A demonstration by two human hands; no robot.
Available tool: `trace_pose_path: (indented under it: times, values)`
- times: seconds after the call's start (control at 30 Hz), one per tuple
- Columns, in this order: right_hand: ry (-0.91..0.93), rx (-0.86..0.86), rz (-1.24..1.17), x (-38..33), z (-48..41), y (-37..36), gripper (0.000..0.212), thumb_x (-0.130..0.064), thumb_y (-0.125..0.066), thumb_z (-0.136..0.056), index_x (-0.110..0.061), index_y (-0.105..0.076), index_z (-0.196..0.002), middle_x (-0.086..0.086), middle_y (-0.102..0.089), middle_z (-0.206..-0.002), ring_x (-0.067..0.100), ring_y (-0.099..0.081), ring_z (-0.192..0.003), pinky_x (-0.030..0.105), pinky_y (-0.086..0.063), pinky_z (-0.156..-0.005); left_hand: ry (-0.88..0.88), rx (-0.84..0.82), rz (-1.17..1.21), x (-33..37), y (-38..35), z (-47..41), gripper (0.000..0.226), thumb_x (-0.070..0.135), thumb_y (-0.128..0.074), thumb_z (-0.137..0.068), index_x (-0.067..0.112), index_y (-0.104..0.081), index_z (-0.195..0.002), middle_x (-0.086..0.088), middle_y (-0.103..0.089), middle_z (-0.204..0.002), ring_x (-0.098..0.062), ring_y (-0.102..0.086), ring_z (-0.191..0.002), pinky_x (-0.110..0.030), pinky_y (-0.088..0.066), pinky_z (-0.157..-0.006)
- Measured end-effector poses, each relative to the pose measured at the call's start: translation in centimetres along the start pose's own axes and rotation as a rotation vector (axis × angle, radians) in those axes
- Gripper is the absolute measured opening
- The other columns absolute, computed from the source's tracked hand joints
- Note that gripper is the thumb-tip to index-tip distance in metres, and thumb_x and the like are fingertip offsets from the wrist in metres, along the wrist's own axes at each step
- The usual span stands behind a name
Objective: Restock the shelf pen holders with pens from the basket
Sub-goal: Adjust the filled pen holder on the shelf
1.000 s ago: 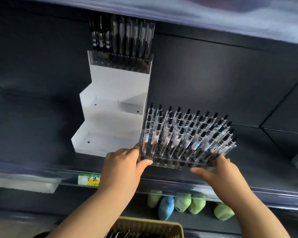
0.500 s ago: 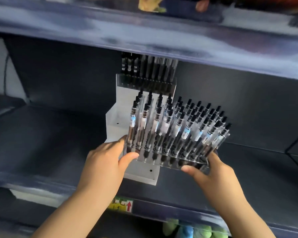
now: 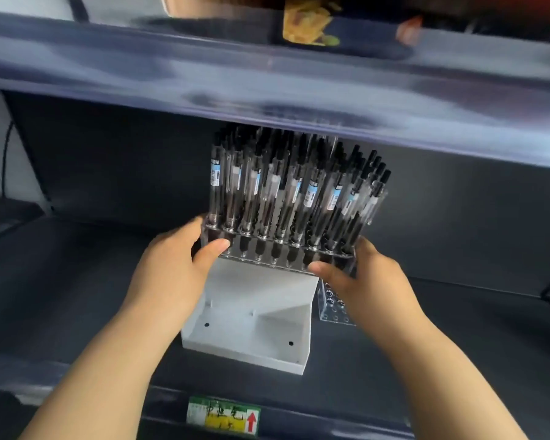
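L hand: grips holder L end, thumb in front.
R hand: grips R end.
Holder: full of pens, above white stand.

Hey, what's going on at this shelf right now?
A person grips a clear pen holder packed with black-capped pens, left hand at one end, right hand at the other. They hold it over a white stepped stand on the dark shelf. Whether it already rests on a step is unclear. An empty clear holder lies right of the stand.
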State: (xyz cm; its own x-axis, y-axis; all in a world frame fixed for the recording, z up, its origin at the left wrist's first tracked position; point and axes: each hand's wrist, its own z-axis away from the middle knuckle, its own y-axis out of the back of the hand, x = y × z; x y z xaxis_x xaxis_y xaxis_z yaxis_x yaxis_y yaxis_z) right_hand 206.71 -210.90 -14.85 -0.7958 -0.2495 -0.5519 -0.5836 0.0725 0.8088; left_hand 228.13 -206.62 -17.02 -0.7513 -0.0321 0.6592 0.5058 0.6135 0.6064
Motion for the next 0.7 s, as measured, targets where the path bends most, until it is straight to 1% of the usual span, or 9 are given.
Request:
trace_pose_path:
  times: [0.03,0.1,0.17,0.27,0.33,0.43,0.53,0.63,0.7]
  values:
    - [0.009,-0.009,0.005,-0.3,-0.4,0.0,0.064,-0.056,-0.057,-0.083,-0.013,-0.040,-0.127,-0.004,-0.053,-0.062,0.012,-0.054,-0.051,0.021,-0.036,-0.044,0.004,-0.004,0.000,0.0,0.2,-0.5,0.048,0.042,-0.047,-0.093,0.029,-0.043,-0.138,0.004,-0.051,-0.136,-0.019,-0.045,-0.122,-0.026,-0.035,-0.083]
    - [0.015,-0.026,0.016,-0.6,-1.1,-0.1,0.052,-0.056,-0.057,-0.083,-0.016,-0.042,-0.113,-0.003,-0.055,-0.065,0.016,-0.059,-0.056,0.023,-0.040,-0.047,0.008,-0.006,-0.006,-0.1,0.5,-1.4,0.048,0.042,-0.047,-0.093,0.029,-0.042,-0.139,0.003,-0.050,-0.136,-0.020,-0.045,-0.123,-0.025,-0.032,-0.082]
    - [0.015,-0.032,0.019,-0.8,-1.9,-0.4,0.049,-0.057,-0.056,-0.082,-0.016,-0.042,-0.105,-0.002,-0.055,-0.067,0.019,-0.060,-0.062,0.026,-0.041,-0.049,0.010,-0.005,-0.018,-0.2,0.5,-2.2,0.047,0.041,-0.047,-0.093,0.028,-0.042,-0.139,0.001,-0.051,-0.135,-0.021,-0.045,-0.122,-0.025,-0.031,-0.082]
    - [0.035,-0.037,0.046,-0.7,-3.2,-1.1,0.054,-0.058,-0.055,-0.082,-0.013,-0.044,-0.111,-0.001,-0.055,-0.068,0.020,-0.059,-0.066,0.025,-0.041,-0.050,0.006,-0.018,-0.023,-0.6,-0.1,-3.3,0.044,0.040,-0.048,-0.093,0.028,-0.046,-0.135,0.000,-0.055,-0.130,-0.020,-0.047,-0.118,-0.024,-0.031,-0.080]
    - [0.040,-0.056,0.069,-0.4,-3.9,-1.6,0.054,-0.057,-0.053,-0.084,-0.013,-0.044,-0.114,-0.003,-0.054,-0.069,0.017,-0.056,-0.064,0.023,-0.040,-0.049,0.011,-0.047,-0.055,-1.3,-0.8,-3.9,0.042,0.042,-0.048,-0.093,0.028,-0.048,-0.132,-0.002,-0.057,-0.127,-0.021,-0.050,-0.114,-0.027,-0.035,-0.079]
    - [0.053,-0.055,0.095,0.1,-4.5,-2.1,0.050,-0.055,-0.052,-0.085,-0.012,-0.044,-0.110,-0.006,-0.050,-0.072,0.016,-0.053,-0.065,0.024,-0.038,-0.049,0.044,-0.103,-0.122,-2.1,-2.0,-4.3,0.046,0.045,-0.048,-0.092,0.023,-0.048,-0.133,-0.005,-0.058,-0.125,-0.025,-0.050,-0.115,-0.034,-0.043,-0.087]
    - [0.071,-0.023,0.082,0.4,-4.8,-2.5,0.046,-0.051,-0.054,-0.087,-0.013,-0.045,-0.110,-0.006,-0.048,-0.073,0.014,-0.050,-0.063,0.022,-0.034,-0.046,0.033,-0.108,-0.156,-2.4,-2.7,-4.2,0.048,0.044,-0.048,-0.092,0.020,-0.048,-0.134,-0.004,-0.058,-0.125,-0.025,-0.046,-0.118,-0.037,-0.042,-0.091]
    - [0.085,-0.033,0.075,0.1,-5.4,-3.0,0.048,-0.050,-0.054,-0.088,-0.013,-0.045,-0.116,0.003,-0.058,-0.085,0.021,-0.056,-0.070,0.027,-0.037,-0.050,0.053,-0.102,-0.171,-2.8,-2.5,-4.4,0.050,0.043,-0.048,-0.092,0.020,-0.046,-0.136,-0.007,-0.054,-0.127,-0.026,-0.043,-0.121,-0.036,-0.040,-0.094]
    - [0.075,-0.046,0.091,0.0,-5.8,-3.4,0.052,-0.052,-0.053,-0.087,-0.012,-0.044,-0.119,0.007,-0.059,-0.089,0.024,-0.056,-0.072,0.028,-0.037,-0.050,0.086,-0.102,-0.155,-3.0,-2.3,-4.5,0.050,0.045,-0.048,-0.091,0.024,-0.046,-0.136,-0.009,-0.053,-0.127,-0.028,-0.046,-0.118,-0.036,-0.040,-0.092]
